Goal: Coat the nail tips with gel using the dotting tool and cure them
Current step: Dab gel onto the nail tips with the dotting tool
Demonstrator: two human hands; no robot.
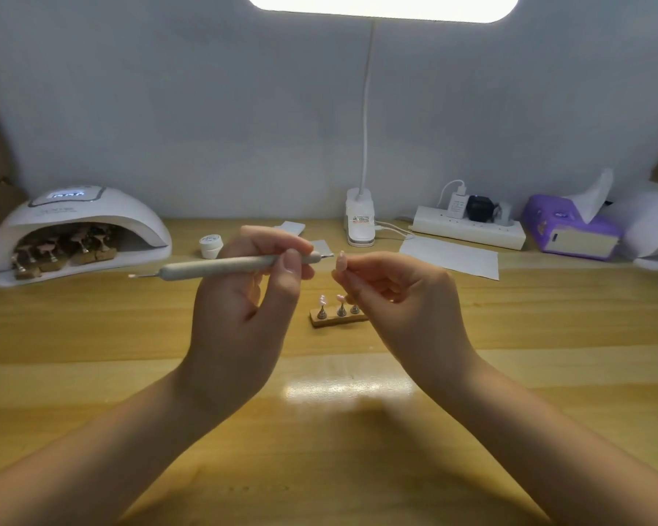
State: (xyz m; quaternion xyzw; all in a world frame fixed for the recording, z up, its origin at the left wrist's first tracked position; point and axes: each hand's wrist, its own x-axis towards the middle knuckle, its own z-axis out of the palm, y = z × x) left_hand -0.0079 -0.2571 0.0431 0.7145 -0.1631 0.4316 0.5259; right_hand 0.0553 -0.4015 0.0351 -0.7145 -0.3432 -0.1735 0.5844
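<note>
Left hand (251, 294) pinches the dotting tool (236, 264) level, ball end aimed at the nail tip (340, 258); right hand (392, 294) pinches that tip upright for coating; stand (339, 318) waits on the counter (130, 336); lamp (77, 233) holds others, likely curing.

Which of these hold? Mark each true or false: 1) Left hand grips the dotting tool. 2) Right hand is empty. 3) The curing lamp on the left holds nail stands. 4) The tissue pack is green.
1) True: the left hand grips the dotting tool.
2) False: the right hand pinches a nail tip.
3) True: the curing lamp shelters several nail stands.
4) False: the tissue pack is purple.
</note>
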